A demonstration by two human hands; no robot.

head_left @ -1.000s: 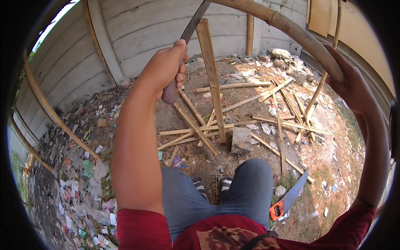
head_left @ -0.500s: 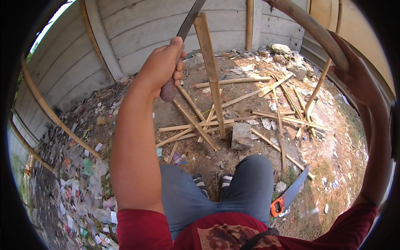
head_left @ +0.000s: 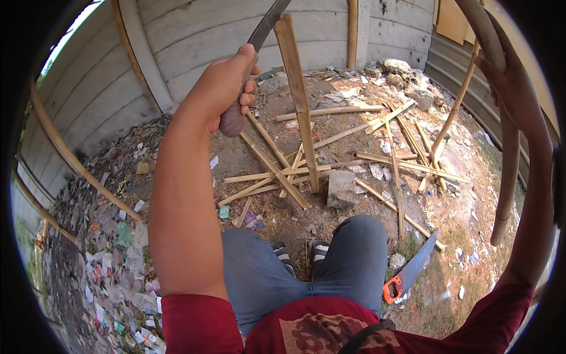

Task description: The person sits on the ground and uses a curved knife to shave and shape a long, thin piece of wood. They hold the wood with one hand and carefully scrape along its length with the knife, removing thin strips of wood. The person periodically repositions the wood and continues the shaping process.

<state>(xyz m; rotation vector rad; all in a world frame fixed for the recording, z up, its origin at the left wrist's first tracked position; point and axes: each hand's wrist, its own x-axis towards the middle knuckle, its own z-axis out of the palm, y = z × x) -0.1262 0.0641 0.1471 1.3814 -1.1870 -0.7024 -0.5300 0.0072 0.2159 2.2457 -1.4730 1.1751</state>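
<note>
From my remote feed, here's the left hand (head_left: 230, 85), fingers wrapped firmly round the rounded brown handle of a long dark-bladed metal knife (head_left: 265, 28), its blade slanting up and right. And there, just beside that blade, is the top of a tall tan split-bamboo piece (head_left: 299, 100), standing slightly tilted on the littered brown ground (head_left: 230, 158); whether they touch, I can't tell. Over on the right, I've got the right hand (head_left: 512, 94) gripping a thick, curved brown wooden stick (head_left: 510, 165), which hangs down near the ground's right edge. A grey concrete block (head_left: 342, 190) sits just beside the bamboo's foot. Pale bamboo strips (head_left: 277, 173) criss-cross the middle, an orange-handled saw (head_left: 420, 259) lies by the right knee, and grey rocks (head_left: 420, 97) crowd the ground's far right corner.
</note>
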